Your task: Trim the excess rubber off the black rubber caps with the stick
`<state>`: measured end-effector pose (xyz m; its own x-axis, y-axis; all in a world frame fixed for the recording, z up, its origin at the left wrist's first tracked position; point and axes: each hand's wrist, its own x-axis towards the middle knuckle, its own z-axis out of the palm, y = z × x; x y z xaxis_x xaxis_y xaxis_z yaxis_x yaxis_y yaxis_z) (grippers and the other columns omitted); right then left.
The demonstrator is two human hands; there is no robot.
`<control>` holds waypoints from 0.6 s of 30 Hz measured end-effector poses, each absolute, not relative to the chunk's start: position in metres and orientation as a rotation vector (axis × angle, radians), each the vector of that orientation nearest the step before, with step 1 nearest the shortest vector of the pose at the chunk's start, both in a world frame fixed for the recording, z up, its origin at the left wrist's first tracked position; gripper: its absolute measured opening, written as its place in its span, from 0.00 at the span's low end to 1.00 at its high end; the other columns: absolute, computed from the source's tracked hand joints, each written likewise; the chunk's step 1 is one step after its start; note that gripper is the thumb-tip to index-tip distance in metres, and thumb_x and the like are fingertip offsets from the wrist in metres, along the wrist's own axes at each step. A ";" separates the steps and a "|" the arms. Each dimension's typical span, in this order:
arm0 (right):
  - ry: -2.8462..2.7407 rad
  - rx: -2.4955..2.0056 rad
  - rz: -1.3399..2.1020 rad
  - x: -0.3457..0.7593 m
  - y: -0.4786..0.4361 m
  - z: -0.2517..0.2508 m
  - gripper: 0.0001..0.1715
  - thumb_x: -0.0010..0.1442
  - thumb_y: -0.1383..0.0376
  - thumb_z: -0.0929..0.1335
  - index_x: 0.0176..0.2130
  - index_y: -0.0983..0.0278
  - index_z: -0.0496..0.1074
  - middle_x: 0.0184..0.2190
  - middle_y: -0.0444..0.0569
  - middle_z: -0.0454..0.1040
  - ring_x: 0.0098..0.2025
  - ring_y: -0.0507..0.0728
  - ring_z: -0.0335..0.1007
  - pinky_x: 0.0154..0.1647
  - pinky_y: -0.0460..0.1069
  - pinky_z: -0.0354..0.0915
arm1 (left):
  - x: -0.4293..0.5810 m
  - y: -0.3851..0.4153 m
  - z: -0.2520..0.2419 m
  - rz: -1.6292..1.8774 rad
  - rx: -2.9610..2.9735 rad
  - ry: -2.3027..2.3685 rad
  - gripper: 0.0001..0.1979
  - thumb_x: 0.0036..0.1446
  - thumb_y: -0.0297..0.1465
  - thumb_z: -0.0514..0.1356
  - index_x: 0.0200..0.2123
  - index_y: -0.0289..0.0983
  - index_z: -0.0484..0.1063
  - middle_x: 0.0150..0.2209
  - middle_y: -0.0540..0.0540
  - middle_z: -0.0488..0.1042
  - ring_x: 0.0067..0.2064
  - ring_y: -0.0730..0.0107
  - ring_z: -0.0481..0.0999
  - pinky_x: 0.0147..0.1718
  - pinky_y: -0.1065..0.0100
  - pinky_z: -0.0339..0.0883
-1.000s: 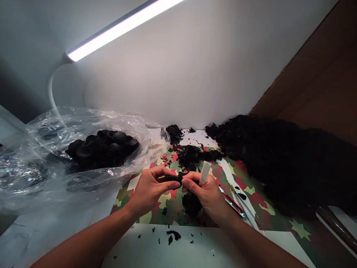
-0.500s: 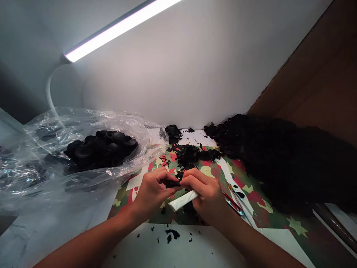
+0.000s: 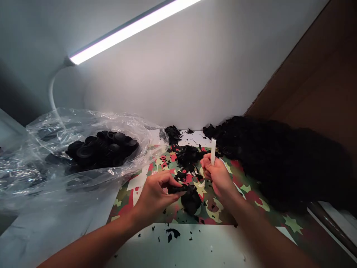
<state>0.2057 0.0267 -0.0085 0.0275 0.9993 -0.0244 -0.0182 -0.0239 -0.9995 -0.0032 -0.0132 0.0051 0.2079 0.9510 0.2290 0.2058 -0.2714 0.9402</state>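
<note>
My left hand pinches a small black rubber part between thumb and fingertips, above the patterned sheet. My right hand is closed around a flat white stick, which points upward out of the fist. Whether the fist also holds a scrap is hidden. Just right of the left fingertips lies a black rubber piece on the sheet. Torn black scraps are heaped beyond both hands, close to the right one.
A clear plastic bag with round black rubber parts lies at left. The large black heap fills the right side, beside a brown cardboard panel. A lit lamp hangs above. The camouflage sheet carries loose scraps.
My right hand has moved away from the left, forward and to the right, and the white stick has swung from pointing down-left to upright. The left hand has stayed nearly in place.
</note>
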 end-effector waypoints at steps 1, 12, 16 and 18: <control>-1.193 -1.226 1.206 0.209 0.027 -0.005 0.22 0.57 0.49 0.71 0.28 0.60 0.61 0.22 0.37 0.58 0.20 0.48 0.42 0.20 0.46 0.42 | -0.004 -0.012 0.005 1.121 1.620 1.101 0.08 0.48 0.31 0.71 0.25 0.36 0.76 0.24 0.49 0.73 0.28 0.70 0.68 0.27 0.70 0.61; -1.980 -0.925 0.817 0.185 -0.003 0.002 0.15 0.59 0.77 0.65 0.34 0.60 0.76 0.33 0.47 0.73 0.35 0.55 0.70 0.36 0.49 0.64 | -0.004 -0.006 -0.003 0.970 1.522 1.141 0.06 0.48 0.28 0.70 0.25 0.35 0.75 0.24 0.51 0.70 0.26 0.74 0.65 0.23 0.73 0.56; -2.006 -0.956 0.642 0.176 -0.009 -0.002 0.15 0.52 0.79 0.60 0.30 0.61 0.67 0.29 0.45 0.68 0.30 0.54 0.63 0.30 0.47 0.58 | -0.002 -0.009 -0.002 0.960 1.650 1.201 0.06 0.46 0.24 0.69 0.23 0.35 0.74 0.23 0.52 0.70 0.26 0.74 0.64 0.24 0.73 0.55; -1.883 -1.079 0.695 0.175 -0.005 -0.002 0.11 0.54 0.76 0.61 0.28 0.61 0.62 0.26 0.43 0.63 0.27 0.53 0.58 0.27 0.47 0.55 | -0.001 -0.010 -0.001 1.007 1.716 1.189 0.06 0.47 0.24 0.68 0.23 0.35 0.74 0.24 0.52 0.71 0.26 0.74 0.65 0.25 0.72 0.56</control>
<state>0.1747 -0.0055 -0.0018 -0.2803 0.8772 0.3897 0.4139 0.4768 -0.7755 -0.0006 -0.0105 -0.0010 0.2413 0.9566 0.1636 0.3189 -0.2374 0.9176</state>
